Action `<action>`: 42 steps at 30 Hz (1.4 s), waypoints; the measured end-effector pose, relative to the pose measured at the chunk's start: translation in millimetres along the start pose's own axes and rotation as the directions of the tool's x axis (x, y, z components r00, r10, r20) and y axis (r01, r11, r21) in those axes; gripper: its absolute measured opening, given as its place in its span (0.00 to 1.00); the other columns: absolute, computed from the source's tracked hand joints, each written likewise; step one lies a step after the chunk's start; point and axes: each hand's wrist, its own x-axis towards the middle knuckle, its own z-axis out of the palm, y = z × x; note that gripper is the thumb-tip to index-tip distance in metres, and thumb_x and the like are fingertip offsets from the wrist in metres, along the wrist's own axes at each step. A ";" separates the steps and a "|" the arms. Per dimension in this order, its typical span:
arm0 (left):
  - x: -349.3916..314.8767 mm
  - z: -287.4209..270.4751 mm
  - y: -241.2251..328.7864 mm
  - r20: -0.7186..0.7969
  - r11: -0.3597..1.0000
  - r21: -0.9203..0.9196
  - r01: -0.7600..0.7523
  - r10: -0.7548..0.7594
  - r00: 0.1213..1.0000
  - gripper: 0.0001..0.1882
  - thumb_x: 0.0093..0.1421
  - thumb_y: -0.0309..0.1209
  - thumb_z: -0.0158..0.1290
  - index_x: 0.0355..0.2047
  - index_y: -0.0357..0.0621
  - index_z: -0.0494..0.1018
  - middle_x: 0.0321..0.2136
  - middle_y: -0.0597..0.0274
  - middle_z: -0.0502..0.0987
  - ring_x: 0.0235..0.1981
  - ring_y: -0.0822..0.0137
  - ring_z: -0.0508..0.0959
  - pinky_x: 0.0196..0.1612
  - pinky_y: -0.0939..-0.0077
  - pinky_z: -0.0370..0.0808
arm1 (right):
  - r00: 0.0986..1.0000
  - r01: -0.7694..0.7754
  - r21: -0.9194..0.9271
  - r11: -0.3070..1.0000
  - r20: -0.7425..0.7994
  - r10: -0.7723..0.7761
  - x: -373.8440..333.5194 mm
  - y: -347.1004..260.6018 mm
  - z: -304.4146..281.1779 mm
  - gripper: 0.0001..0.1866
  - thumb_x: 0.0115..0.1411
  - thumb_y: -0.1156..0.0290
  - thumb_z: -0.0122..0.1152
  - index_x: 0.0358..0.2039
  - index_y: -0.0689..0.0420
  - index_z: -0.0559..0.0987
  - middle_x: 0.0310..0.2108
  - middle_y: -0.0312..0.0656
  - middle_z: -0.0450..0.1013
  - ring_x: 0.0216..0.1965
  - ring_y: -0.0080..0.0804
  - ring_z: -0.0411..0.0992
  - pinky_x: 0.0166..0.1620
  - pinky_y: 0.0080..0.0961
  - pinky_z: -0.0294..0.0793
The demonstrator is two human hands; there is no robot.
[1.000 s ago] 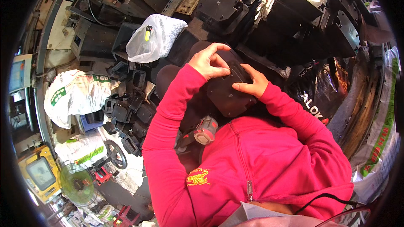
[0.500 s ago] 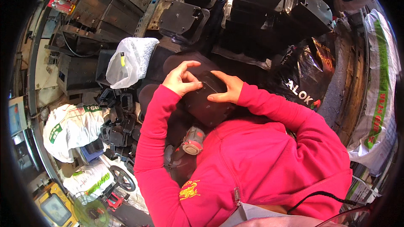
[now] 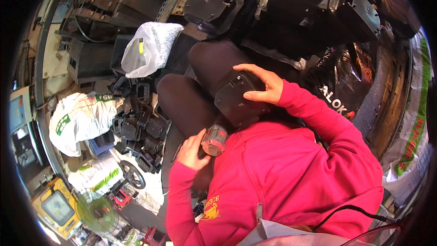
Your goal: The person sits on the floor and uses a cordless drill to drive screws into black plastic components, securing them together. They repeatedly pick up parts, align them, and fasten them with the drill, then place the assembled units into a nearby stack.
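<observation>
A black box-shaped part (image 3: 237,99) with a flat, cut-cornered face and small screws or holes rests tilted on my lap, against my jacket. My right hand (image 3: 268,85) grips its right edge, with the index finger along the upper edge and the thumb on the face. Lower left, beside the box, lies a grey and red cordless drill (image 3: 215,140), its rounded end toward me. My left hand (image 3: 191,151) is closed about its handle side, fingers on the far side and thumb near the body. The drill's tip and most of its handle are hidden.
More black boxes (image 3: 214,7) stand ahead of my knees. A white plastic bag (image 3: 152,48) sits at far left. Small black parts (image 3: 141,132) are heaped to my left, near a white sack (image 3: 84,120) and a fan (image 3: 95,209). A black sack (image 3: 341,79) is at right.
My left hand has left the box and come down toward me to the drill. My right hand stays on the box. The whole view has shifted slightly.
</observation>
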 end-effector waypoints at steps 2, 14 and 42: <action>1.2 28.1 2.4 -0.110 0.990 0.078 0.122 -0.113 0.988 0.39 0.43 0.32 0.64 0.59 0.46 0.65 0.50 0.55 0.72 0.47 0.54 0.75 0.50 0.66 0.73 | 0.998 0.017 -0.081 0.997 0.063 -0.012 2.2 -3.8 -0.7 0.33 0.53 0.61 0.66 0.59 0.51 0.66 0.57 0.49 0.64 0.60 0.44 0.62 0.61 0.34 0.60; -53.0 -40.0 32.6 -0.358 0.511 -0.835 -0.203 -0.224 0.906 0.43 0.46 0.25 0.61 0.63 0.35 0.55 0.51 0.48 0.71 0.49 0.61 0.76 0.52 0.69 0.73 | 0.984 0.088 -0.141 0.986 0.164 -0.064 3.5 -3.1 2.5 0.27 0.53 0.63 0.65 0.53 0.52 0.69 0.52 0.45 0.65 0.56 0.41 0.62 0.60 0.33 0.58; 11.2 -72.9 88.1 -0.263 0.983 -0.125 -0.136 0.099 0.960 0.43 0.46 0.28 0.62 0.63 0.44 0.58 0.49 0.56 0.73 0.46 0.61 0.77 0.50 0.72 0.74 | 0.982 0.163 -0.150 0.975 0.125 -0.145 7.6 3.9 6.4 0.25 0.50 0.64 0.66 0.49 0.50 0.72 0.43 0.47 0.67 0.49 0.43 0.66 0.53 0.33 0.64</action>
